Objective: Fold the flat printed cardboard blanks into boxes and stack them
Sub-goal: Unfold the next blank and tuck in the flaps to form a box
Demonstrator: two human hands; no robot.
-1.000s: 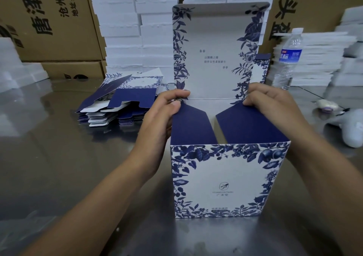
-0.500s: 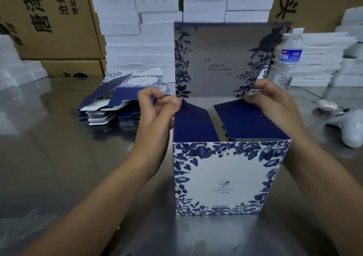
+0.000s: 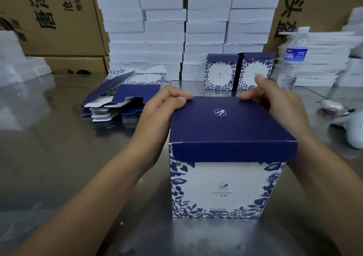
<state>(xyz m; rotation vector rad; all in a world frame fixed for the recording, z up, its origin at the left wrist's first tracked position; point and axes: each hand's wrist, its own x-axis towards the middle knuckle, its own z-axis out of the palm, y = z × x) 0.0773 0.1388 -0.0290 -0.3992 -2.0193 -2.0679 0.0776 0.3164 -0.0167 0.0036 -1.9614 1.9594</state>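
Note:
A blue-and-white floral box (image 3: 227, 187) stands upright on the steel table in front of me. Its dark blue lid (image 3: 225, 126) lies flat over the top, and the lid's front flap hangs outside the front wall. My left hand (image 3: 163, 108) grips the box's far left corner, fingers curled at the lid's edge. My right hand (image 3: 275, 100) grips the far right corner the same way. Two folded boxes (image 3: 238, 72) stand side by side farther back. To the left lies a pile of flat printed blanks (image 3: 125, 96).
White foam blocks (image 3: 184, 24) are stacked behind, with brown cartons (image 3: 53, 18) at the left and right. A water bottle (image 3: 293, 59) stands at the right before more white stacks. A white tool (image 3: 349, 130) and a small tape roll (image 3: 332, 105) lie at the right edge.
The tall lid panel, upright a second ago, has swung down over the two inner flaps and now covers the box. Both hands stayed at the far corners. The two boxes behind came into view.

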